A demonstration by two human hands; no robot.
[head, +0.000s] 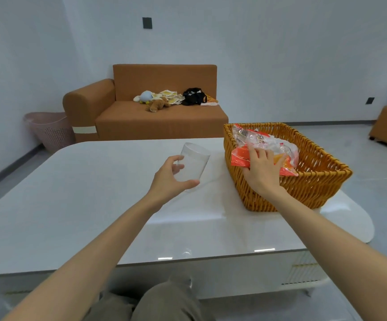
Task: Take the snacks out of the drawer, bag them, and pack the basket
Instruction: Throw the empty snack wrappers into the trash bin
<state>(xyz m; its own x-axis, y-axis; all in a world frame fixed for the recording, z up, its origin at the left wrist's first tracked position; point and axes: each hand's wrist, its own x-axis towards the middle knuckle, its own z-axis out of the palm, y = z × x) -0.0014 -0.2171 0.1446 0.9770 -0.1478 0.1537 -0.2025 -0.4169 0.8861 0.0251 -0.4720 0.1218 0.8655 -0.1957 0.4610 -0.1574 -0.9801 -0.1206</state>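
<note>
The clear snack bag (268, 141), filled with orange and red packets (240, 156), lies in the near left corner of the wicker basket (303, 193), which stands on the right part of the white bench (72, 193). The right hand (263, 167) is laid on top of the bag, its fingers (255, 154) spread and fairly straight; no curl round the plastic can be seen. The left hand (171, 177) is held above the bench just left of the basket, its fingers clamped round a clear plastic cup (193, 164), which is tilted with its rim leaning away and appears empty.

Part of the bag is heaped against the basket's left rim, and one orange packet reaches over it. If the pressing hand is lifted carelessly, the load could probably slide out onto the bench. Brittle snacks might be crushed if too much weight is applied. The cup's smooth wall is gripped at a slant, so a slip is possible, and the basket could be knocked as the cup is brought across.
</note>
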